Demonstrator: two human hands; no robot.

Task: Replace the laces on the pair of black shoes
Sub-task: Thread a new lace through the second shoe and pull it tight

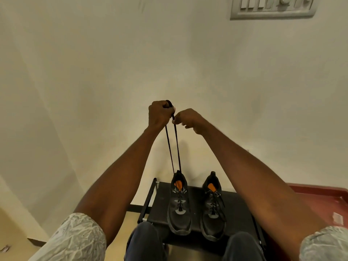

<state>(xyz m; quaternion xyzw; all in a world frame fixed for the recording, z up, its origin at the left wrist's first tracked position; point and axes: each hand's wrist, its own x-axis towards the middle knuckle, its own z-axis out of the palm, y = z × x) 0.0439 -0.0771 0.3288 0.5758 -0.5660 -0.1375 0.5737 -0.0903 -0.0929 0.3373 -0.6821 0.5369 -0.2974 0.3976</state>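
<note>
Both ends of a black lace (175,147) are held raised, gripped in the clenched left hand (158,114) and pinched by the right hand (188,119); the fingertips are hidden. The lace is run taut down to the left shoe (178,206), set beside the right shoe (213,210) on a black rack (239,210). No brand or writing can be read.

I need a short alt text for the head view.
Two raised hands, left hand and right hand, pull both lace ends up from the left shoe. The right shoe stands beside it on a black rack.
</note>
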